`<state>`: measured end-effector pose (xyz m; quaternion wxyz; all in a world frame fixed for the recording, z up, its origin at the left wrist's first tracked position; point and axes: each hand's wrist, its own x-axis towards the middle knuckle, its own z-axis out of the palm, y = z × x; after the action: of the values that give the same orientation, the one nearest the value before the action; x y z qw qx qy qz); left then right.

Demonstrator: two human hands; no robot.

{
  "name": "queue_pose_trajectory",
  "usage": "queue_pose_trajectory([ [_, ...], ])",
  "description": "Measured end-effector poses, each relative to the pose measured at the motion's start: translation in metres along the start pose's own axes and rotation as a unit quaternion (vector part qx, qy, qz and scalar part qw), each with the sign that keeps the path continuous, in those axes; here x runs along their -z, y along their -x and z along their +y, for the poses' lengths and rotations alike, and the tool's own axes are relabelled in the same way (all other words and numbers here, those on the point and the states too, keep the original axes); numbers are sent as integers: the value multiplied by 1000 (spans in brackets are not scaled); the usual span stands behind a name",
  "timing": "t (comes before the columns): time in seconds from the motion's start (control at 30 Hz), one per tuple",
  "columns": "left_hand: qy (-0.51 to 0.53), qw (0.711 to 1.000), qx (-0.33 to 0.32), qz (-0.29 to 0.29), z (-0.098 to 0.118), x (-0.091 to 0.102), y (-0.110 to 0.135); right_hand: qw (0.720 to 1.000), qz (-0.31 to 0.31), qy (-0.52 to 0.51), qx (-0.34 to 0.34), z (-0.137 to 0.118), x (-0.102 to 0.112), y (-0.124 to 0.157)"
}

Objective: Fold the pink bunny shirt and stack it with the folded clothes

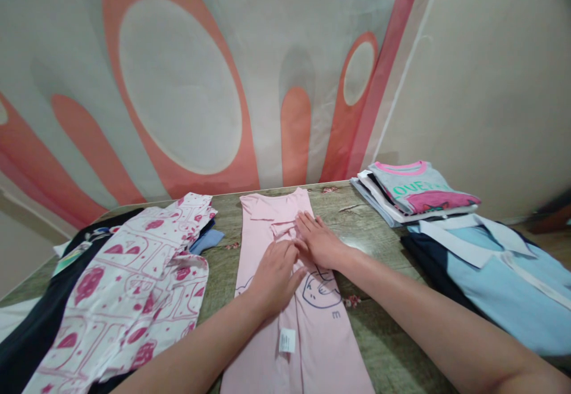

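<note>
- Here the pink garment (330, 352) is cut off by the bottom edge!
- There, on the white label (286, 341), print is too small to be read.
- The black garment (42, 322) is partly covered by the patterned garment (129, 299).

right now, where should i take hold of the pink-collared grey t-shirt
Likely the left edge of the grey T-shirt, sliding under from the left: it lies folded flat atop a stack of clothes, with the light-blue polo shirt close to its near edge.
</note>
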<state>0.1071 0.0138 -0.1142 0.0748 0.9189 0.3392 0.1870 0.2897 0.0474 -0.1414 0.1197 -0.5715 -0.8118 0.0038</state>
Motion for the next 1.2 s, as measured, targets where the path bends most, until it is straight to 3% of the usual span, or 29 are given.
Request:
queue_pose_trajectory([
  [0.17,22,996,59,66,-6,1,-1,1000,-7,0,10,-9,-3,2],
  [0.3,40,985,97,136,-28,-1,-4,1000,-13,-1,-21,-27,8,10],
  [0.37,65,978,128,151,-42,-6,-5,999,-36,-18,-4,-41,18,17],
  [0.47,92,973,154,144,-56,-12,-6,996,-55,-50,55,-57,32,24],
  [0.53,89,976,142,137,-57,-15,-6,996,-30,-60,59,-59,34,24],
  [0.67,63,983,116,129,-49,-15,-4,998,34,-57,-9,-47,19,16],
  [0.87,42,984,127,119,-45,-14,-3,996,13,-92,2,-41,-1,10],
  [1.03,32,985,120,120,-46,-16,-2,997,-11,-36,-69,-45,14,14],
  [1.2,20,986,119,113,-48,-18,-2,996,-75,-41,-3,-46,38,19],
])
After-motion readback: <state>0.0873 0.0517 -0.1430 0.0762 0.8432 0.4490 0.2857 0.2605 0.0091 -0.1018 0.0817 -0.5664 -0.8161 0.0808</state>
